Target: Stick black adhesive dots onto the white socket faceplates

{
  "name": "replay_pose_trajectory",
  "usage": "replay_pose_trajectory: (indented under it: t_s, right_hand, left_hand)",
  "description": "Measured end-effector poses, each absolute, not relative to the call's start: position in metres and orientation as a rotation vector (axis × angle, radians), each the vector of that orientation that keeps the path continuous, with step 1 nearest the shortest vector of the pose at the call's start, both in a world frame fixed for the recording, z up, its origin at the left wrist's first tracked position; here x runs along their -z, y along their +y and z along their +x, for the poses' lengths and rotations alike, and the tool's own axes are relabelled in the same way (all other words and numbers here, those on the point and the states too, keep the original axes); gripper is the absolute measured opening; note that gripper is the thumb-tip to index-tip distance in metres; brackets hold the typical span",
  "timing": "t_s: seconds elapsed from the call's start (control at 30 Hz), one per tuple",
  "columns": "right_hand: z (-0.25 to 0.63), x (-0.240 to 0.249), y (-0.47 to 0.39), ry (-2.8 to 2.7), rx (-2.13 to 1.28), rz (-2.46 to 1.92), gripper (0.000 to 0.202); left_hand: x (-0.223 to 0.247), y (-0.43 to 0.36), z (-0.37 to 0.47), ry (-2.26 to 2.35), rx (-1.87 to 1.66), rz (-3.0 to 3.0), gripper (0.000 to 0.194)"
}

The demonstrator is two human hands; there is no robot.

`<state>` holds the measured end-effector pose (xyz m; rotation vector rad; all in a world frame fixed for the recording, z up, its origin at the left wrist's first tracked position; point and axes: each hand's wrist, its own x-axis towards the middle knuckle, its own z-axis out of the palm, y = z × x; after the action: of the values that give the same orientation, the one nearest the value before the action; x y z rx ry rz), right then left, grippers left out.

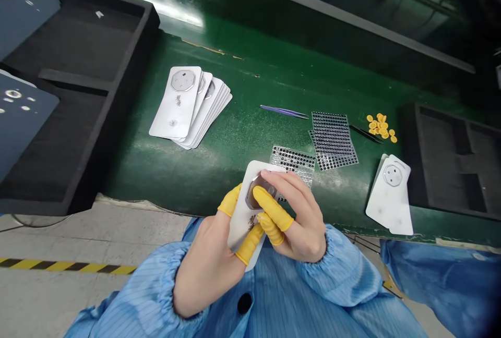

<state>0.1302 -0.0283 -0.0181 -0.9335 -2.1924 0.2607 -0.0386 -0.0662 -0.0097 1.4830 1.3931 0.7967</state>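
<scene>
A white panel (239, 228) with a grey octagonal window and dark lettering is held up near the table's front edge. My left hand (219, 249), with yellow finger cots on, grips it by its lower left side. Over the window lie the fingers of my right hand (297, 218), also with yellow cots; they are bent and touch the panel, and what they pinch, if anything, is hidden. Just behind the panel is a clear sheet of black dots (291, 158), partly covered. Another dotted sheet (332, 134) lies behind it to the right.
White panels (176, 103) are fanned out at left; more (391, 197) lie at right. Purple tweezers (284, 112), black tweezers (366, 133) and yellow finger cots (378, 125) rest on the green table (250, 82). Black trays (129, 67) flank both sides. A blue sleeve (442, 280) shows at lower right.
</scene>
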Motion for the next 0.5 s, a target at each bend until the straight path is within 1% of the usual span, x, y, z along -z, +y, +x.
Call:
replay_pose_trajectory:
  t_s: [0.13, 0.27, 0.4, 0.5]
  right_hand:
    - [0.130, 0.021, -0.028, -2.276, -0.293, -0.974, 0.038]
    - [0.132, 0.030, -0.026, -2.289, -0.459, -0.973, 0.042]
    - [0.137, 0.033, -0.022, -2.074, -0.711, -0.941, 0.036]
    - [0.136, 0.029, -0.021, -1.836, -0.777, -0.977, 0.035]
  left_hand:
    - [0.012, -0.065, -0.040, 1.421, -0.780, 1.492, 0.061]
    - [0.020, -0.064, -0.040, 1.462, -0.712, 1.449, 0.054]
    - [0.021, -0.061, -0.036, 1.296, -0.799, 1.185, 0.056]
    - [0.015, -0.061, -0.033, 1.190, -0.813, 1.012, 0.058]
